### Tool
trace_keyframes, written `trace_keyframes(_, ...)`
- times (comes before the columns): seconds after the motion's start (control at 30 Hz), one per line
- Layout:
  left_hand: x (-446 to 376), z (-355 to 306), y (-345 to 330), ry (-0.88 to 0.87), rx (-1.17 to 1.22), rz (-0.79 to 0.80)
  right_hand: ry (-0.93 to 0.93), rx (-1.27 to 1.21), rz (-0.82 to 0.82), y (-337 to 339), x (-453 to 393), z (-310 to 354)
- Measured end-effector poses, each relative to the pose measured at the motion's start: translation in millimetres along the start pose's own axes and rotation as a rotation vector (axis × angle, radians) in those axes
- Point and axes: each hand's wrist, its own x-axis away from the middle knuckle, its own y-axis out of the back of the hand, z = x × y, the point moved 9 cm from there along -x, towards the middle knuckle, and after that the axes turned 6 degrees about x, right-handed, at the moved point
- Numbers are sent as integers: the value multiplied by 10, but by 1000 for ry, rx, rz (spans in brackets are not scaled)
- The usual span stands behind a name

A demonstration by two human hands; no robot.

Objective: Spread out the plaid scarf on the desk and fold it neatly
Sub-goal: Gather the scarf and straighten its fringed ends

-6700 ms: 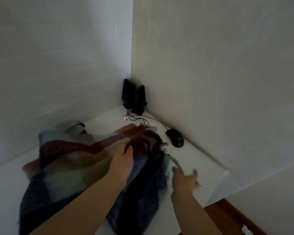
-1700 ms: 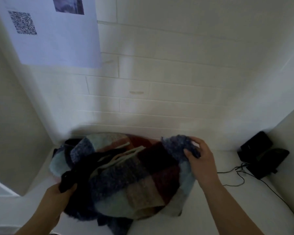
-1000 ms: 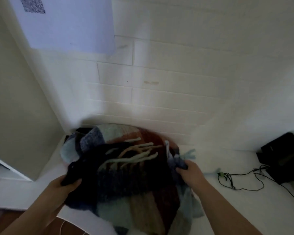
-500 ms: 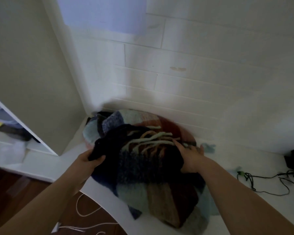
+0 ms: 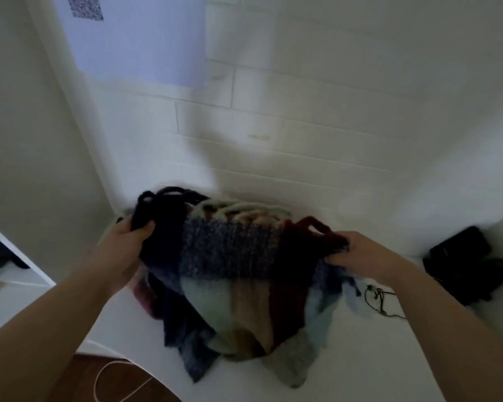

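The plaid scarf (image 5: pixel 230 262), fuzzy with navy, pale blue, tan and dark red blocks and a fringed end, is held up over the white desk (image 5: pixel 375 358), its fringed edge stretched between both hands. My left hand (image 5: pixel 122 245) grips the dark navy corner at the left. My right hand (image 5: pixel 357 253) grips the dark red corner at the right. Below that edge the cloth hangs down in bunched folds onto the desk's front.
A black device (image 5: pixel 471 265) stands in the right corner, with a thin black cable (image 5: pixel 381 300) trailing on the desk beside the scarf. A paper sheet with a QR code (image 5: pixel 134 39) hangs on the brick wall. A white cord (image 5: pixel 111 378) lies on the wooden floor below.
Both hands have moved apart and lifted, pulling the scarf's fringed edge taut between them. My right hand shifted from the middle of the bundle to the red corner at the right.
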Motion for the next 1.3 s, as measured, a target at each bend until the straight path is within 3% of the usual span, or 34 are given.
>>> trace_keyframes(0.13, 12, -548, -494, -104, -8, 118, 72, -117, -117, 468, 396, 234)
trace_keyframes(0.27, 48, -953, -697, -177, 10, 175, -68, 20, 30, 491, 816, -48)
trace_keyframes(0.37, 3, -643, -452, -133, -309, 61, -163, -29, 130, 11, 958, -393)
trace_keyframes(0.43, 28, -305, -158, -98, -536, -51, -210, -63, 27, -295, 902, -593)
trace_keyframes(0.57, 284, 111, 195, -58, -648, -184, -383, -781, -334, -738, 795, -885)
trace_keyframes(0.63, 341, 226, 327, -24, -638, -210, -470, -950, -330, -1012, 740, -965)
trace_keyframes(0.77, 365, 384, 528, 98, -565, -203, -646, -803, -91, -1495, 674, -1018)
trace_keyframes(0.87, 397, 601, 605, 311, -383, -131, -620, -547, -10, -1464, 649, -867)
trace_keyframes(0.93, 384, 661, 672, 371, -386, -107, -567, -463, -46, -1354, 577, -827)
trace_keyframes(1.03, 269, 531, 888, 229, -461, -235, -516, -483, -241, -1188, 436, -910)
trace_keyframes(1.17, 208, 549, 945, 177, -481, -261, -622, -603, -113, -1509, 356, -904)
trace_keyframes(1.3, 221, 695, 910, 290, -337, -214, -685, -802, -54, -1663, 314, -869)
